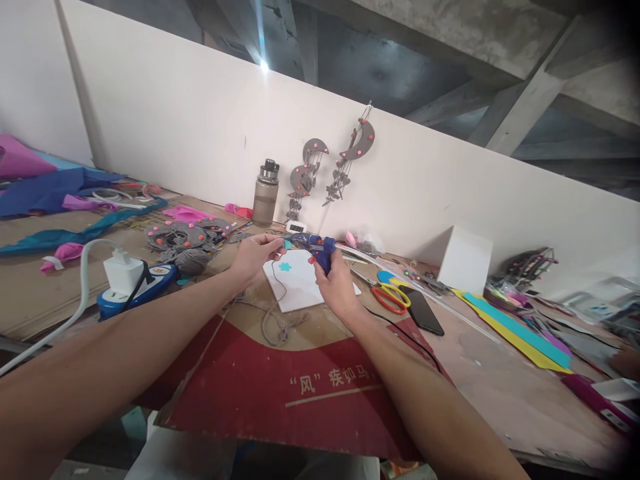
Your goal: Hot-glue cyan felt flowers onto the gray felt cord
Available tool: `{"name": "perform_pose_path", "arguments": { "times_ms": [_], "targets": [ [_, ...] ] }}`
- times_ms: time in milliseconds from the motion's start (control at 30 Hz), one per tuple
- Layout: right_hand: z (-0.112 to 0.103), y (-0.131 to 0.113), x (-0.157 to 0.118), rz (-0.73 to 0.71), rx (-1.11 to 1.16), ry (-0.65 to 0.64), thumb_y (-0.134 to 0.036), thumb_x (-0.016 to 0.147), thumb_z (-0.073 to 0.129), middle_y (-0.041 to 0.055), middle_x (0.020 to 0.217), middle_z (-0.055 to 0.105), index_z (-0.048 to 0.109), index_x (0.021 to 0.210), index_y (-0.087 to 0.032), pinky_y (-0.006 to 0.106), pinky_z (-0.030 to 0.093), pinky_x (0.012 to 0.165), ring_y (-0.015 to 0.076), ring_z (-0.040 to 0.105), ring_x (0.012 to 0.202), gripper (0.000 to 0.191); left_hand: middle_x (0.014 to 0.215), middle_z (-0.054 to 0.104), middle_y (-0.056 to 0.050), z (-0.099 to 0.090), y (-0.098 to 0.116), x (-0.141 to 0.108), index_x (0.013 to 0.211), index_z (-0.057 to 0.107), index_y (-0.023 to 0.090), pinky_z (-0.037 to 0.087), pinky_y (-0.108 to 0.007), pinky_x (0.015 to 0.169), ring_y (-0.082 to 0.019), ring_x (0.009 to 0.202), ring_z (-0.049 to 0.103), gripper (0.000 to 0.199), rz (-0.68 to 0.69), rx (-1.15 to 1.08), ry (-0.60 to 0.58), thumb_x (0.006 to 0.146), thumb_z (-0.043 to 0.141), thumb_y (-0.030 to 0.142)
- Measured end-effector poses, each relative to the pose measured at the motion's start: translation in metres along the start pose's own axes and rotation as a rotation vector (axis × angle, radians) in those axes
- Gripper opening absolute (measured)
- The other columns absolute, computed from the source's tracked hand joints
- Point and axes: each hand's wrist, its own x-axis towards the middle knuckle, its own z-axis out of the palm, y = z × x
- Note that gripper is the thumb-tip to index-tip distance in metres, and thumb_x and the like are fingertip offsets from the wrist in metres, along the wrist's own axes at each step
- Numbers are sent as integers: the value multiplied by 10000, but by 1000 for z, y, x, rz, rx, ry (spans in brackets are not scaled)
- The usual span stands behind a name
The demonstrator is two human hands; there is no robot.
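My right hand (336,283) is wrapped round the handle of a blue glue gun (321,251), with a long clear glue stick (415,288) trailing from its back. Its nozzle points left, close to the fingertips of my left hand (260,257). Those fingers pinch a small teal piece (287,245). Grey yarn hangs below them across a white sheet (305,290), where a teal flower-shaped piece (285,267) lies flat. More grey yarn (280,330) curls loosely on the cardboard in front of the sheet.
Scissors (391,298) and a black phone (423,311) lie right of the sheet. A bottle (265,193) stands by the wall near hanging grey moon garlands (359,143). At left are a white charger (123,275) and grey yarn pieces (187,237). Another person's hand (626,363) shows far right.
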Motion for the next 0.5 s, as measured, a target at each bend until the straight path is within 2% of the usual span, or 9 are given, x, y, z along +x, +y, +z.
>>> {"name": "perform_pose_path", "arguments": {
  "times_ms": [200, 500],
  "targets": [
    [-1, -4, -1, 14, -28, 21, -298, 858, 435, 100, 954, 645, 420, 1147, -175, 314, 456, 792, 219, 611, 899, 314, 623, 640, -33, 1, 0, 1, 738, 636, 112, 418, -220, 531, -96, 539, 557, 221, 23, -17, 6, 628, 730, 279],
    [0, -6, -2, -2, -34, 12, -290, 867, 424, 101, 935, 640, 436, 1105, -183, 332, 456, 800, 235, 610, 919, 261, 632, 630, -28, 4, 4, -4, 716, 638, 121, 419, -218, 530, -104, 568, 571, 169, 27, -6, 25, 640, 721, 246]
  ]
}}
